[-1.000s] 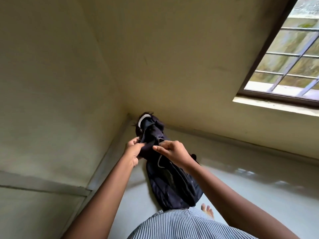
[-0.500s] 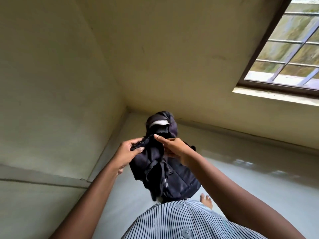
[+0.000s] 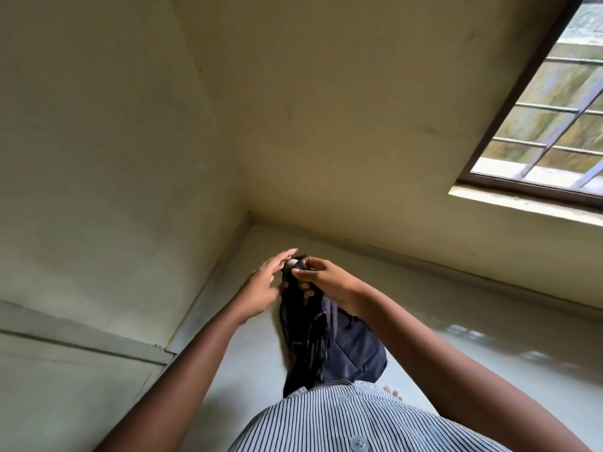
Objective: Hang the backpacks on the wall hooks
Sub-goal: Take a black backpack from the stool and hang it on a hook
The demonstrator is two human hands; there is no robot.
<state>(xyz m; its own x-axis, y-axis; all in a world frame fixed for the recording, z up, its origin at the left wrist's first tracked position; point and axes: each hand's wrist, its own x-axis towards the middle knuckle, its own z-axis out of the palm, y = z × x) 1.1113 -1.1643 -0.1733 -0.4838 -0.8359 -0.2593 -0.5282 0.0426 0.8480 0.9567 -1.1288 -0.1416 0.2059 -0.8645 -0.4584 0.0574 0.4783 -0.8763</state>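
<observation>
In the room corner, out in front of the chest: a dark navy backpack [image 3: 346, 347] hangs above the floor [image 3: 489, 370], held at its top end, its body sagging down toward the striped shirt [image 3: 342, 419].

Handling, as judged: soft cloth, folds on itself, slumps with no stiffness; likely light, since one pinch carries it; not slippery, not fragile; loose straps along the front could snag. Best hold is the carry loop at the very top, which is also the part that must go over a hook; a pale trim shows there, but fingers cover it, so whether the loop itself is pinched is hard to say.

Right hand [image 3: 329, 282]: thumb and fingertips pinching the pack's top, wrist bent down, forearm coming up from the right.

Left hand [image 3: 264, 285]: fingers straight and spread, palm turned toward the pack's top, just beside it, gripping nothing.

No hook shows in this view.
</observation>
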